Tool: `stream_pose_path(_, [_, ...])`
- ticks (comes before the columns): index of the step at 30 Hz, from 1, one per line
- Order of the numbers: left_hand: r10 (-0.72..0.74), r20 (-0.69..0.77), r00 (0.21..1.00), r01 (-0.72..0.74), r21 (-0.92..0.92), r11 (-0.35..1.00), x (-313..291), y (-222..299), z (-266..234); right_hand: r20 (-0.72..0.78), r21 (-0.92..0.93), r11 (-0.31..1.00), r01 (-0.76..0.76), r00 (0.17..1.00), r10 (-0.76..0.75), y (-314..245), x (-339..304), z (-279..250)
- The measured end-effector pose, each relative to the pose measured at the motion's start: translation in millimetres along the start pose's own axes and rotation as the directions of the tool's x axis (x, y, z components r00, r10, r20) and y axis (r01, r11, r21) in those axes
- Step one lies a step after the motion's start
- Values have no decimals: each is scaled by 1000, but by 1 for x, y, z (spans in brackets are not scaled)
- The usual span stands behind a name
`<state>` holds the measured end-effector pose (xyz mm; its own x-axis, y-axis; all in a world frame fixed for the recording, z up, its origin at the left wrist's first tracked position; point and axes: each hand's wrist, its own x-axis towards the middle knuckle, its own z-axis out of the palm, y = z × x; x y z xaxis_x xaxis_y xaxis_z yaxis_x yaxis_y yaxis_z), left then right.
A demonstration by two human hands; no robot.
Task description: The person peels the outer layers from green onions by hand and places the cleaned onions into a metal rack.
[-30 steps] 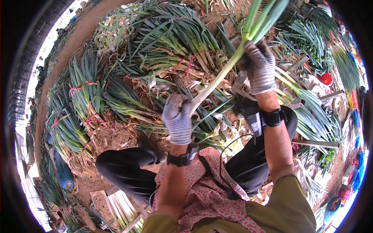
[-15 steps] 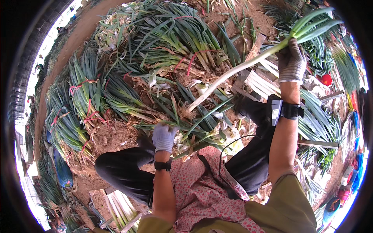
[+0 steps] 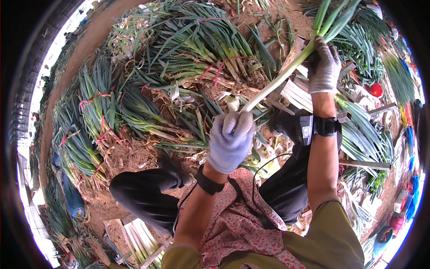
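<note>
A long green onion (image 3: 282,79) with a white stalk and green leaves slants across in front of me. My right hand (image 3: 325,67), in a grey-white glove with a darkened palm, is closed round it just below where the leaves fan out. Near the root end, my left hand (image 3: 230,140) in a pale glove has its fingers wrapped round the white stalk. The roots themselves are hidden by that hand. Peeled scraps and loose leaves lie on the ground beneath both hands.
Bundles of green onions tied with red string (image 3: 215,54) lie ahead, with more bundles (image 3: 96,96) at the left. Cleaned white stalks (image 3: 298,96) rest in a wooden frame at my right, others (image 3: 141,240) at lower left. A red round object (image 3: 376,90) lies at far right.
My left hand has moved up and right from the ground scraps and taken hold of the green onion's lower end. My right hand has shifted slightly left and up with the leafy end.
</note>
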<state>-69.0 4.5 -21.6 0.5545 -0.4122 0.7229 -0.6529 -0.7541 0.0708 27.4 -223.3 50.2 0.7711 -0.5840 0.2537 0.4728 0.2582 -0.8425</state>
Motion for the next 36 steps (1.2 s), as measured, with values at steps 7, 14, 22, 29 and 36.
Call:
stream_pose_path(7, [-664, 672, 328, 601, 394, 695, -172, -52, 6, -204, 213, 963, 167, 971, -123, -24, 51, -61])
stream_pose_path(14, [-713, 536, 452, 671, 322, 667, -113, -69, -15, -214, 186, 977, 102, 975, -61, -25, 42, -70])
stream_pose_path(22, [-622, 331, 709, 674, -577, 461, 12, -45, -40, 492, 526, 769, -364, 868, 74, -11, 25, -52])
stream_pose_path(29, [-317, 612, 725, 666, -740, 97, 58, -8, -25, 598, 456, 761, -461, 792, 121, 4, -6, -13])
stream_pose_path(36, [-363, 768, 527, 789, -601, -126, 69, 4, -20, 600, 429, 781, -454, 789, 130, 4, -16, -3])
